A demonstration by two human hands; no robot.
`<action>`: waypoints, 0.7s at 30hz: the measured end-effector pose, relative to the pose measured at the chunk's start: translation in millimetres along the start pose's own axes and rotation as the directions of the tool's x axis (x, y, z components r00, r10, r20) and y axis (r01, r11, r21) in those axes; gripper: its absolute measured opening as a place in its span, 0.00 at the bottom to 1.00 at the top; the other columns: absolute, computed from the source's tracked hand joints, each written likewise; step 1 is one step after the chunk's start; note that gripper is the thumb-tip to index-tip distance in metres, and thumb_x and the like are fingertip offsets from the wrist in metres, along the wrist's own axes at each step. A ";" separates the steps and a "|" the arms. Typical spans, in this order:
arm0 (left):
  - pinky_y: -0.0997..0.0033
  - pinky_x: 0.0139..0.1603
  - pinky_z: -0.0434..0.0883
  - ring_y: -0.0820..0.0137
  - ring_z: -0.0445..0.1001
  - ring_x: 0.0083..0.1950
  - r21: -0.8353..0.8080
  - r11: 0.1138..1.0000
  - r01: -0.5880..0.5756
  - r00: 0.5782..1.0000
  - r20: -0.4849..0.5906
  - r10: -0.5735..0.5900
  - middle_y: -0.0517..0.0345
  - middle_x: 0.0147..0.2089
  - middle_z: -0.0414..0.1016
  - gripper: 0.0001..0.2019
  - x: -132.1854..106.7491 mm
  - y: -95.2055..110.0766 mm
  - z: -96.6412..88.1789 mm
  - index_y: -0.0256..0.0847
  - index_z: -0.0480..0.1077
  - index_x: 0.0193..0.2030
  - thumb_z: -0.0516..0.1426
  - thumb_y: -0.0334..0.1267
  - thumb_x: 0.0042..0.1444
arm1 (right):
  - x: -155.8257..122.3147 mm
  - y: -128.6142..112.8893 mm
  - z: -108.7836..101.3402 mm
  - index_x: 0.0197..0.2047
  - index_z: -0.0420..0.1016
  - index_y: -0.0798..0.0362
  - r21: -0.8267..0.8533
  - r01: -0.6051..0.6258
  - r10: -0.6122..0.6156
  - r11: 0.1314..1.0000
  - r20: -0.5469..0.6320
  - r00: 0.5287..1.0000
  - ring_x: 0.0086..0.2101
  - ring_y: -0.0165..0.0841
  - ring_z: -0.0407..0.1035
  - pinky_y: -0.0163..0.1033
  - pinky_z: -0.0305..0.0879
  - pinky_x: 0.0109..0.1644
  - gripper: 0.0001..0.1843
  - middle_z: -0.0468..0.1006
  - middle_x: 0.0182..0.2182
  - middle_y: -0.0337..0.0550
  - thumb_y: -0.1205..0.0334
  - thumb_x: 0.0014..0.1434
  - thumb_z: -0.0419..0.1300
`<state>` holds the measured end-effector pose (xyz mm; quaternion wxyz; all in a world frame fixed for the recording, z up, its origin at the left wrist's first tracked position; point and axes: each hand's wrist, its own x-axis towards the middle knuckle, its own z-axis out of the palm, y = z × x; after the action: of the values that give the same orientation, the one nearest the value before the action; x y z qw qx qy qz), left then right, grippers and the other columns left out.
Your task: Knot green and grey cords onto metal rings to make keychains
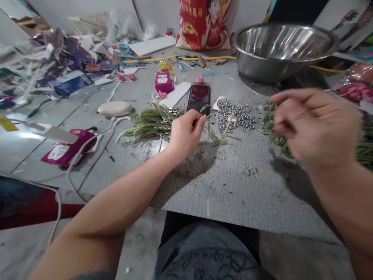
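The cord [216, 138] hangs from the left hand [189, 132], whose thumb and forefinger pinch its upper end in front of the phone [196, 97]. Its long axis runs down from the fingertips, then bends to the right, the looped end pointing towards the person's right, just below the heap of rings [239, 118]. A shiny oval bit shows right at those fingertips. The right hand [320, 124] is a blur, its fingers curled in above the green bundle [284, 146] on the right; I cannot tell whether it grips anything. A second bundle [147, 123] lies behind the left hand, its strands pointing left, and a pale stick [229, 123] leans slantwise on the rings.

The red bag [202, 25] at the back carries gold Chinese characters, too small for me to read surely. Both purple boxes, one behind the phone [163, 81] and one at left [68, 147], bear white labels, and cursive lettering crosses the person's dark shirt [210, 252].

The tabletop [233, 186] is grey, finely streaked and flecked with dark specks. A steel basin [279, 62] stands far right, scraps [72, 58] pile up far left, and pale walls rise behind.
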<state>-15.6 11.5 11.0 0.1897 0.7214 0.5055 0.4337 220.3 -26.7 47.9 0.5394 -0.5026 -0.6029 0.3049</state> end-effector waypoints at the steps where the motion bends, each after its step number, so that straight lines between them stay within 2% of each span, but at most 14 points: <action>1: 0.72 0.24 0.50 0.76 0.49 0.21 -0.016 1.000 -0.008 1.000 0.021 0.009 0.67 0.17 0.50 0.14 -3.3 2.5 1.7 0.42 0.54 0.20 0.52 0.33 0.55 | -10.9 -4.9 21.0 0.41 0.74 0.45 -0.025 -0.020 0.022 0.999 0.086 0.996 0.21 0.23 0.55 0.33 0.48 0.18 0.08 0.67 0.26 0.37 0.58 0.59 0.57; 3: 0.73 0.24 0.51 0.77 0.50 0.21 -0.041 0.999 -0.034 0.997 0.073 0.037 0.67 0.17 0.51 0.14 -10.8 8.0 5.5 0.42 0.54 0.21 0.52 0.33 0.55 | -27.1 -8.4 51.1 0.45 0.72 0.45 0.008 -0.086 0.082 0.996 0.254 0.964 0.19 0.23 0.54 0.33 0.50 0.18 0.10 0.69 0.27 0.37 0.59 0.60 0.53; 6: 0.74 0.24 0.53 0.78 0.52 0.21 -0.067 0.995 -0.071 0.988 0.134 0.080 0.67 0.18 0.53 0.13 -20.8 14.4 10.7 0.41 0.55 0.21 0.52 0.34 0.56 | -36.5 -2.9 68.6 0.47 0.70 0.48 0.021 -0.129 0.111 0.991 0.390 0.914 0.18 0.23 0.54 0.34 0.53 0.19 0.13 0.68 0.27 0.37 0.60 0.61 0.50; 10: 0.76 0.24 0.54 0.79 0.54 0.21 -0.125 0.989 -0.083 0.978 0.180 0.105 0.67 0.19 0.57 0.13 -26.1 16.5 14.4 0.40 0.58 0.21 0.50 0.32 0.57 | -36.5 4.8 69.7 0.49 0.67 0.50 0.001 -0.082 0.075 0.997 0.395 0.916 0.18 0.23 0.55 0.33 0.55 0.20 0.14 0.66 0.26 0.35 0.63 0.61 0.48; 14: 0.78 0.25 0.57 0.81 0.56 0.21 -0.214 0.972 -0.099 0.965 0.216 0.146 0.66 0.20 0.61 0.13 -26.1 14.5 15.7 0.38 0.61 0.21 0.50 0.31 0.58 | -37.2 6.5 69.7 0.45 0.69 0.52 -0.072 -0.046 0.070 0.996 0.386 0.920 0.17 0.23 0.54 0.33 0.54 0.20 0.12 0.60 0.19 0.32 0.62 0.62 0.48; 16: 0.79 0.25 0.58 0.81 0.58 0.21 -0.260 0.960 -0.102 0.961 0.223 0.163 0.66 0.20 0.62 0.14 -25.9 13.6 15.9 0.37 0.62 0.21 0.50 0.32 0.58 | -37.6 7.4 69.7 0.46 0.69 0.54 -0.088 -0.022 0.054 0.996 0.382 0.923 0.16 0.23 0.54 0.32 0.54 0.19 0.13 0.59 0.17 0.31 0.62 0.62 0.48; 19: 0.80 0.25 0.60 0.81 0.60 0.22 -0.333 0.938 -0.101 0.952 0.243 0.188 0.65 0.20 0.64 0.14 -25.7 12.5 15.4 0.36 0.64 0.22 0.51 0.35 0.59 | -37.8 8.8 68.7 0.51 0.67 0.55 -0.108 0.023 0.019 0.994 0.372 0.928 0.16 0.22 0.57 0.31 0.57 0.20 0.16 0.66 0.20 0.33 0.65 0.62 0.48; 21: 0.80 0.25 0.60 0.81 0.61 0.22 -0.358 0.929 -0.098 0.942 0.269 0.203 0.64 0.20 0.66 0.14 -25.5 11.8 14.7 0.36 0.65 0.22 0.52 0.36 0.59 | -38.0 9.6 67.9 0.53 0.66 0.57 -0.145 0.052 0.005 0.988 0.366 0.931 0.20 0.24 0.64 0.32 0.63 0.23 0.18 0.73 0.26 0.38 0.65 0.61 0.47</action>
<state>0.2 -13.8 0.2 0.3516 0.7723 0.3310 0.4127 154.7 -47.4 10.4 0.3817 -0.4695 -0.7201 0.3397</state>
